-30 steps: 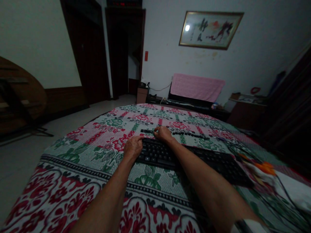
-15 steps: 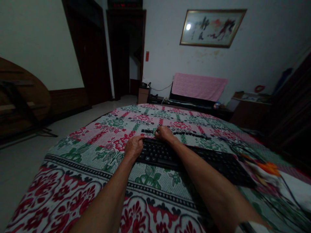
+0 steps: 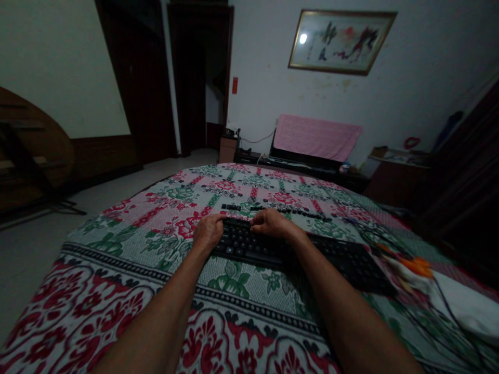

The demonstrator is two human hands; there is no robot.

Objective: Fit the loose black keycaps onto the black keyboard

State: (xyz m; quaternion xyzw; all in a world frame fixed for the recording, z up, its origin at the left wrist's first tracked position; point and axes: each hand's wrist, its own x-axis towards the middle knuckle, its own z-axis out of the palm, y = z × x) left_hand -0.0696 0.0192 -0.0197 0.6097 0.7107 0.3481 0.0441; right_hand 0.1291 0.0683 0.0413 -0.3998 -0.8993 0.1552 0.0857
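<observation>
A black keyboard [image 3: 249, 249] lies on the flowered bedspread, partly covered by my right wrist. My left hand [image 3: 208, 232] grips its far left corner, thumb and fingers closed on the edge. At the keyboard's top row, left of its middle, my right hand [image 3: 271, 223] has its fingertips pinched together. Whatever is between them is too small to make out. Behind the keyboard, loose black keycaps [image 3: 231, 207] sit in a short group at the left. A longer line of small black keycaps [image 3: 307, 213] runs off to the right, behind my right hand.
A patterned bedspread [image 3: 156, 270] covers the surface. To the right lie dark cables [image 3: 376, 234], an orange item [image 3: 419, 266] and a white sheet or cloth [image 3: 468, 301]. Farther back, a pink towel [image 3: 317, 137] drapes over a dark panel by the wall.
My right hand has come back from the line of keycaps to the keyboard's top row. My left hand stays on the corner. The camera view has shifted slightly.
</observation>
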